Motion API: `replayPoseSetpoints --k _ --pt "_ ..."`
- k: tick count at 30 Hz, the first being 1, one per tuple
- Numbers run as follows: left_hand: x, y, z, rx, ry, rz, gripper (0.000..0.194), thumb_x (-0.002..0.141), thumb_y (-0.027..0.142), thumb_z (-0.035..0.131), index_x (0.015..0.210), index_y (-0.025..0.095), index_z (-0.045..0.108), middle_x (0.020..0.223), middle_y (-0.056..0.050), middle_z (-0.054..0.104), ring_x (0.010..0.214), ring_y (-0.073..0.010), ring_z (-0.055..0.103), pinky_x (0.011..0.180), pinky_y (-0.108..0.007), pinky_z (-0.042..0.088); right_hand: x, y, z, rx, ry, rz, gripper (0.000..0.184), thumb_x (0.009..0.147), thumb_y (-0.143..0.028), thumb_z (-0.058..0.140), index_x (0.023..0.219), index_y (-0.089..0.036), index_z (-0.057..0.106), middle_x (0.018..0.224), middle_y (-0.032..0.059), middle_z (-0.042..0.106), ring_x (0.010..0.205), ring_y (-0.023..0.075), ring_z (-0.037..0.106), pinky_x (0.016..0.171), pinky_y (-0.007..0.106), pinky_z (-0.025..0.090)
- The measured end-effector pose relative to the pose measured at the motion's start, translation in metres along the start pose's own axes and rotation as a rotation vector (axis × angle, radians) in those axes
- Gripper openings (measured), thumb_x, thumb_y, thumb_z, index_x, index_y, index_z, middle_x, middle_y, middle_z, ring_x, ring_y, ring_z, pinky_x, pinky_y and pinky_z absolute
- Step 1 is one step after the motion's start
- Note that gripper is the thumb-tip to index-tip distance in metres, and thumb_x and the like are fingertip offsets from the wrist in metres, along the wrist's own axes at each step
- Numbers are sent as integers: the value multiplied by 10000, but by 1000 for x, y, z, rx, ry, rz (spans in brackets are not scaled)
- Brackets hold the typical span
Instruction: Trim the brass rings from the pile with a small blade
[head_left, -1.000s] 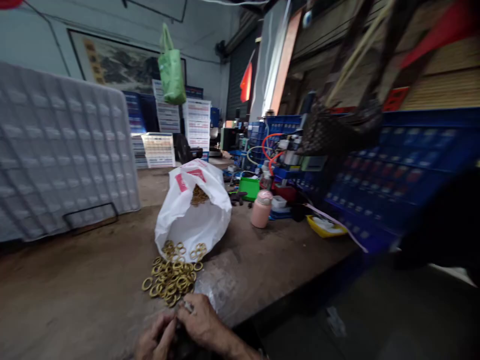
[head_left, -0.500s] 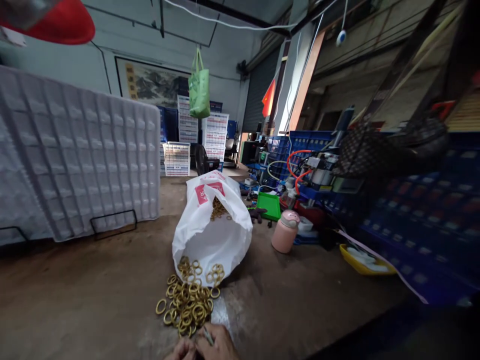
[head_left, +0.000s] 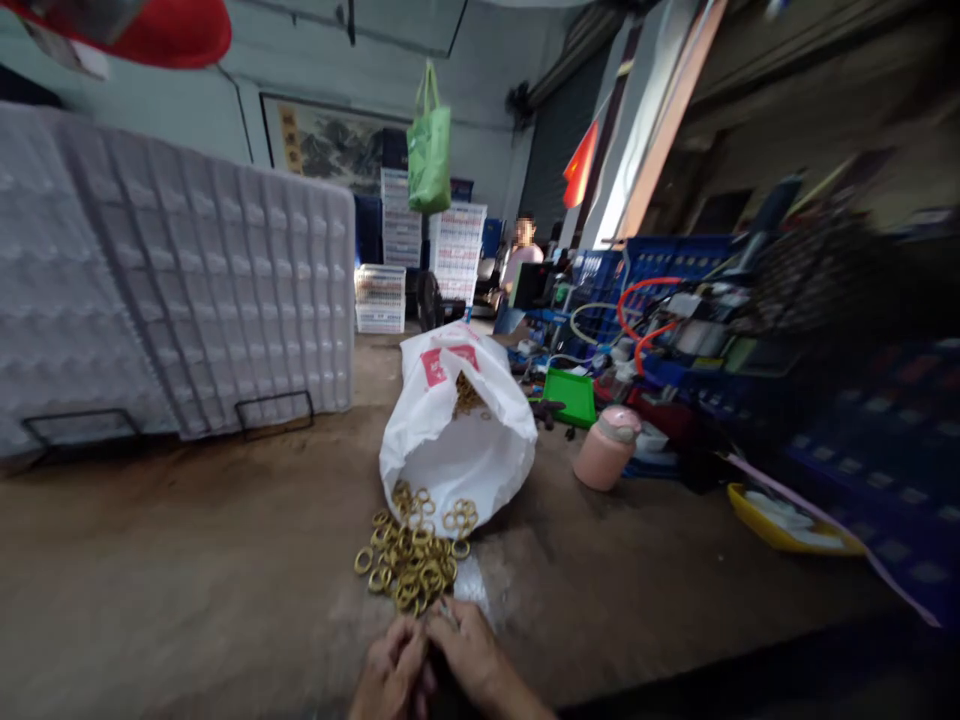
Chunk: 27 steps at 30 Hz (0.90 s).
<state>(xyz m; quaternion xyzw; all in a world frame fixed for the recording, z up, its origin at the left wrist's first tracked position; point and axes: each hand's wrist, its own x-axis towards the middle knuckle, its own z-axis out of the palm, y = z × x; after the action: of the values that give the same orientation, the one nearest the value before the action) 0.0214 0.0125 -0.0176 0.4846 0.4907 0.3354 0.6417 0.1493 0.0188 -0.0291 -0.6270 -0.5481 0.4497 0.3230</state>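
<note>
A heap of brass rings lies on the brown table, spilling from the mouth of a white plastic bag that lies on its side. My left hand and my right hand are pressed together at the near table edge, just in front of the heap. Both hands have their fingers curled in a pinch. A thin pale object shows at the right fingertips; what the hands hold is too small to name.
A large grey moulded tray panel leans upright at the left. A pink bottle, green tub, yellow tray and blue crates crowd the right side. A green bag hangs overhead. A person sits far back.
The view has swung left and tilted slightly down, so the bag and rings sit further right and my hands show more fully. The hands stay together by the rings.
</note>
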Motion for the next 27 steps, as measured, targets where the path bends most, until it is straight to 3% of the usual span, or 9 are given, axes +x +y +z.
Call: replayPoseSetpoints --k 5,11,15,18,27 --pt "-18 16 0 -82 -29 -32 443 671 614 523 684 176 456 477 57 490 362 -63 423 384 -184 347 -7 -17 -3 13 -98 -61 281 793 -347 385 599 -174 490 548 -26 499 562 96 460 555 201 354" --pt "-25 13 -2 -205 -49 -41 370 713 517 550 751 160 461 570 46 534 392 -45 447 396 -168 353 -10 -20 -7 -33 -44 -142 268 796 -303 358 582 -174 455 552 -27 475 544 85 446 541 192 338" --pt "-29 12 -2 -248 -33 -21 376 706 519 564 762 163 456 593 38 549 409 -47 464 411 -171 363 -16 -18 -12 -258 34 -199 235 804 -253 366 658 -170 530 576 -7 534 551 102 473 547 203 335" --pt "-31 13 -2 -238 10 -4 382 692 519 579 758 161 461 603 37 545 418 -46 461 421 -174 371 -22 -15 -11 -446 -2 -291 168 758 -160 400 683 -182 548 589 -4 552 544 102 464 542 205 309" --pt "-33 12 1 -158 50 8 363 711 518 541 740 170 444 602 35 545 422 -52 468 424 -177 373 -27 -4 -2 -629 -26 -383 221 674 -78 403 785 -189 558 719 17 619 638 123 520 577 229 276"
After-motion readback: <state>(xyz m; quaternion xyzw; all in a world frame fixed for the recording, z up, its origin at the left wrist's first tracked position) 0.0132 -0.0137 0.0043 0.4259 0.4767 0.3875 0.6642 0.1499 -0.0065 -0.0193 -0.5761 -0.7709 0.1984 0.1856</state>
